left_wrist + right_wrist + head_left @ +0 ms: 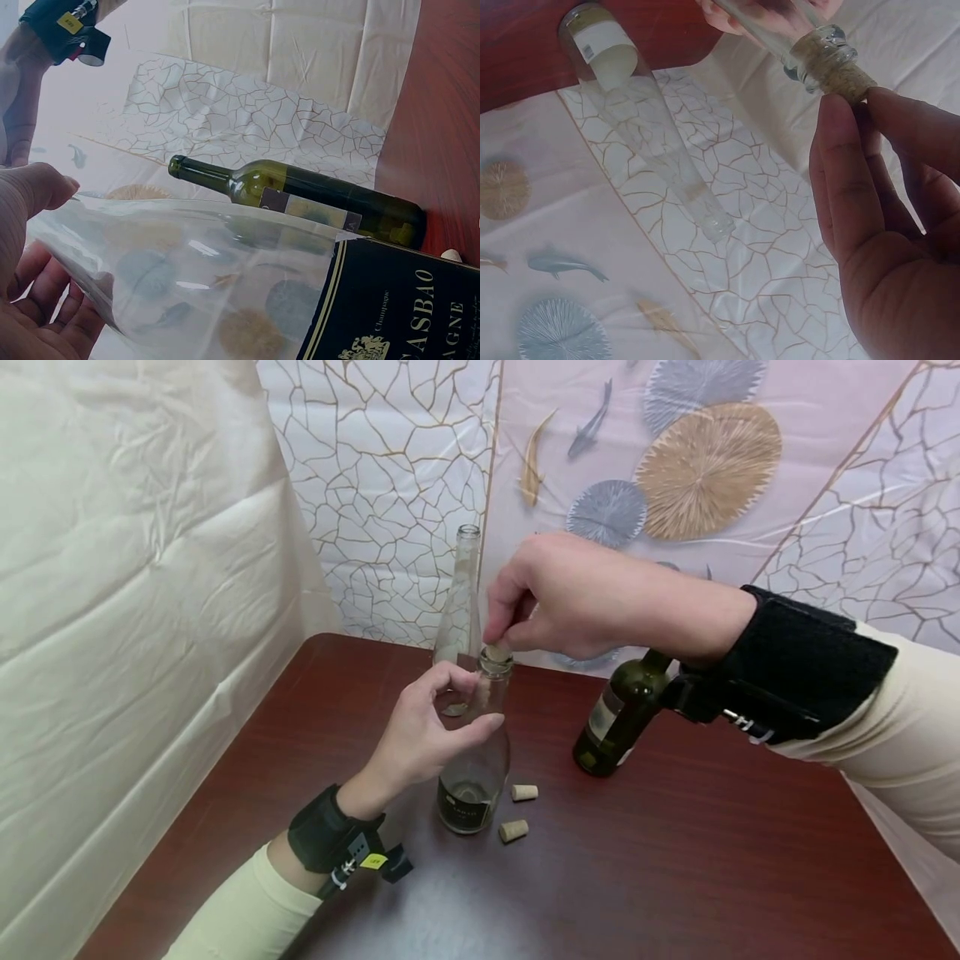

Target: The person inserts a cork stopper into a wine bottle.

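A clear glass bottle (483, 764) with a black label (390, 315) stands upright on the table. My left hand (427, 722) grips it around the neck, thumb on one side and fingers on the other. At its mouth, my right hand (577, 597) pinches a cork (846, 79) between thumb and fingertips. The right wrist view shows the cork's lower part inside the glass neck and its upper end sticking out. Two more corks lie on the table to the right of the bottle's base, one farther cork (525, 792) and one nearer cork (513, 832).
Behind the held bottle stands a second clear bottle (459, 614), its mouth uncovered. A dark green bottle (618, 714) stands to the right, partly behind my right wrist. The brown table (637, 868) ends at a patterned cloth backdrop (390, 477), with a pale sheet (135, 568) at left.
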The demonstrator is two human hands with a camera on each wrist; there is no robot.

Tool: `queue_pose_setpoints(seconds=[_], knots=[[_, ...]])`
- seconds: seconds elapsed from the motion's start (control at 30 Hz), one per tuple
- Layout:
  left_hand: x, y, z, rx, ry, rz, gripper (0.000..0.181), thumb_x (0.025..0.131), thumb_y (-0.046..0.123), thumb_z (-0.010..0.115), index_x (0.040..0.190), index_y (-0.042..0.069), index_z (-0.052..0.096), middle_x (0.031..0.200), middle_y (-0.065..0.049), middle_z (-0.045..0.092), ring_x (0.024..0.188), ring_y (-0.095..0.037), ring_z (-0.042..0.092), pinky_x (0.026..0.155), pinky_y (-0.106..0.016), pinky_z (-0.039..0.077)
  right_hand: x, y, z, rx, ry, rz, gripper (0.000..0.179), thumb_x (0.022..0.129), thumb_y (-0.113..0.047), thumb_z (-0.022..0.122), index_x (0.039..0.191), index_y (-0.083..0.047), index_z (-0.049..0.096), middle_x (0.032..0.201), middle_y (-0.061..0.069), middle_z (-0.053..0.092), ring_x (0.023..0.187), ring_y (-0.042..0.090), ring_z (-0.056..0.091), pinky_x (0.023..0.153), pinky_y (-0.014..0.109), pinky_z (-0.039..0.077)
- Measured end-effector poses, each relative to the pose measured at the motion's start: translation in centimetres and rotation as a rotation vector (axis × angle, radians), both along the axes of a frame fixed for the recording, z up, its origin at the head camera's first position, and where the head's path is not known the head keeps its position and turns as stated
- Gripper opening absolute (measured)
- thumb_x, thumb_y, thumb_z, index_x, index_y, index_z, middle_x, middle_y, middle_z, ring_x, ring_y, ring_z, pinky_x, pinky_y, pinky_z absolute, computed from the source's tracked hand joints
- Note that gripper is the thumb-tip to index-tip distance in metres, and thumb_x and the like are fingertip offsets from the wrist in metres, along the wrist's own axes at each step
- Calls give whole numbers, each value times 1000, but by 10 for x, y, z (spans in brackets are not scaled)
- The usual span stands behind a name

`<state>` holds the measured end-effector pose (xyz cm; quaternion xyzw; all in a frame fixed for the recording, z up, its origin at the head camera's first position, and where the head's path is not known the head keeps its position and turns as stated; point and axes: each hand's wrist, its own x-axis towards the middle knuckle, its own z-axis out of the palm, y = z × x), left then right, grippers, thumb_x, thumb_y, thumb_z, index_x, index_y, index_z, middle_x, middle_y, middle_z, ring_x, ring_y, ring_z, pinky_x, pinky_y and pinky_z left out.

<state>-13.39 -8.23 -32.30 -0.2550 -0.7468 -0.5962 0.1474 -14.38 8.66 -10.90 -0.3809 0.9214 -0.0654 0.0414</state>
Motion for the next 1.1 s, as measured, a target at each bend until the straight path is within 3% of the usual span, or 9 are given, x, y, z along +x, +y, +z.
queue_pose_setpoints(seconds=[0.17,0.3,0.43,0.57,0.63,0.87,1.1], knots=[[-1,0,1,-11,13,5,32,84,8,86,108,6,65,111,-7,70,97,-14,68,89,-28,62,1,5,-2,-38,-5,-15,17,91,-8,75,85,-22,82,84,-6,80,83,9,72,82,31,58],[0,1,1,-18,10,14,32,84,8,86,108,6,65,111,-6,71,97,-14,68,89,-31,62,6,15,-14,-148,58,-7,20,92,-5,73,88,-21,82,91,-6,81,91,11,75,87,36,60],[1,4,3,-25,5,2,33,84,9,87,109,6,67,110,-6,72,96,-14,69,89,-35,63,20,37,-37,-343,226,58,17,91,-3,77,92,-19,82,96,-6,80,94,10,74,87,32,60],[3,6,8,-49,16,8,33,83,11,88,109,7,67,110,-5,72,96,-14,69,89,-36,64,34,63,-59,-507,413,115,22,85,3,81,94,-18,81,98,-7,79,95,10,73,91,15,53],[3,5,10,-64,28,26,33,83,12,89,108,7,68,109,-5,72,95,-14,69,87,-34,64,41,76,-69,-541,455,92,27,82,6,82,94,-18,81,99,-7,79,93,8,72,90,8,49],[1,5,15,-85,65,109,32,81,16,90,105,9,70,103,-2,73,92,-11,69,86,-30,63,62,111,-115,-586,399,-75,41,76,11,84,96,-24,80,99,-10,77,96,-7,66,82,3,48],[-17,17,8,-56,130,158,30,84,16,87,107,7,71,100,-6,72,92,-15,68,87,-33,62,75,129,-153,-653,319,-145,44,74,12,86,96,-26,78,97,-10,76,98,-11,64,83,3,50]])
